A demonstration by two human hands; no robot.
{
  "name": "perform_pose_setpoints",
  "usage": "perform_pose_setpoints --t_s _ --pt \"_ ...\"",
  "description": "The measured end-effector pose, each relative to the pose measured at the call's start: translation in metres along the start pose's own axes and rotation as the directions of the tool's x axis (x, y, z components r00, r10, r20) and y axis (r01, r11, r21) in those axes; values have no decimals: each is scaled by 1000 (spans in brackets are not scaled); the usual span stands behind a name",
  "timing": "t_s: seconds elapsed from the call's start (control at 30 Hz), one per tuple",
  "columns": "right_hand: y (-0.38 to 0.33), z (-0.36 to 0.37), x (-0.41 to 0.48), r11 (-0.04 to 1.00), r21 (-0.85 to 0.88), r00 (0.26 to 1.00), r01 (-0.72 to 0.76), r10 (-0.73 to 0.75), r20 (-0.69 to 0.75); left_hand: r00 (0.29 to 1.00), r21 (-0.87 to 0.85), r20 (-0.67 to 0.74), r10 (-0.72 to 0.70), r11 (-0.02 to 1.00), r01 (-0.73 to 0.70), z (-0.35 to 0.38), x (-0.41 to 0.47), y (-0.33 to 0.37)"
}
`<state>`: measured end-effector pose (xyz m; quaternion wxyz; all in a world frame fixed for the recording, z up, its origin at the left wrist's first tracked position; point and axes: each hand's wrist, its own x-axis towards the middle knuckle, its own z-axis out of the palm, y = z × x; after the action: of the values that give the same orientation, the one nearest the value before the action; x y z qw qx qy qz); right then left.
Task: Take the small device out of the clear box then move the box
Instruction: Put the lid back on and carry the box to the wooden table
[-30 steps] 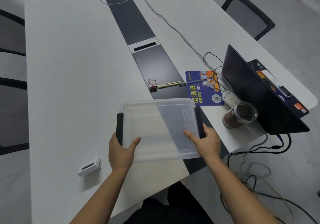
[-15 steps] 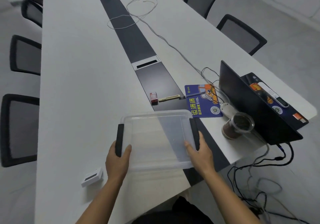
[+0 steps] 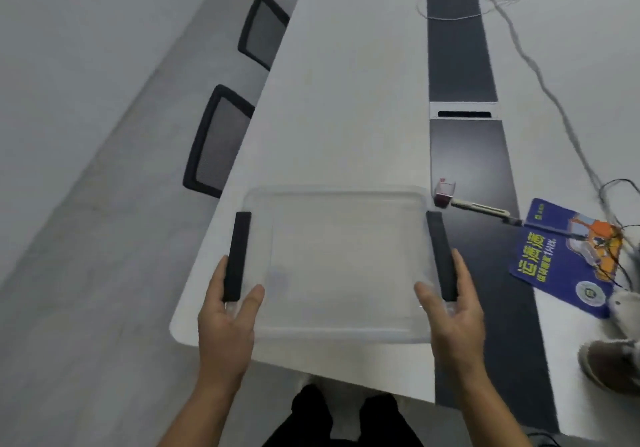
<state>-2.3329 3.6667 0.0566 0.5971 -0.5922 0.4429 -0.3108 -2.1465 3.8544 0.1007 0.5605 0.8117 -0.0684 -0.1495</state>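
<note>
Clear box point(image 3: 341, 263) over near left corner of white desk point(image 3: 346, 100), empty. Left hand point(image 3: 227, 315) grip pinching box's left rim beside black handle point(image 3: 237, 256); right hand point(image 3: 450, 311) likewise at right handle point(image 3: 441, 256). Blue pad point(image 3: 568, 256) right of box. Small device out of view.

left hand point(image 3: 225, 322): gripping, thumb inward | right hand point(image 3: 450, 318): gripping, thumb inward
</note>
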Motion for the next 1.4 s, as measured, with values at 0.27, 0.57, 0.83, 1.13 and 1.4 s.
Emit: perform_pose_setpoints --t_s 0.27,0.57,0.83,1.13,1.4 --pt "-34 141 -47 988 -87 928 129 -90 361 930 1 -368 17 1000 -18 -155 -12 -24" --pt "-55 355 -185 967 0 824 254 -217 524 808 1 -588 41 999 -49 -391 -7 -84" --pt "-74 489 -227 946 -33 813 321 -258 522 792 -32 -610 14 999 -43 -510 67 -111" --pt "-91 630 -108 953 -17 900 304 -281 333 882 32 -447 148 988 -149 -524 302 -94" --pt "-146 788 26 952 -4 901 306 -288 325 891 54 -407 203 979 -198 -551 519 -27"
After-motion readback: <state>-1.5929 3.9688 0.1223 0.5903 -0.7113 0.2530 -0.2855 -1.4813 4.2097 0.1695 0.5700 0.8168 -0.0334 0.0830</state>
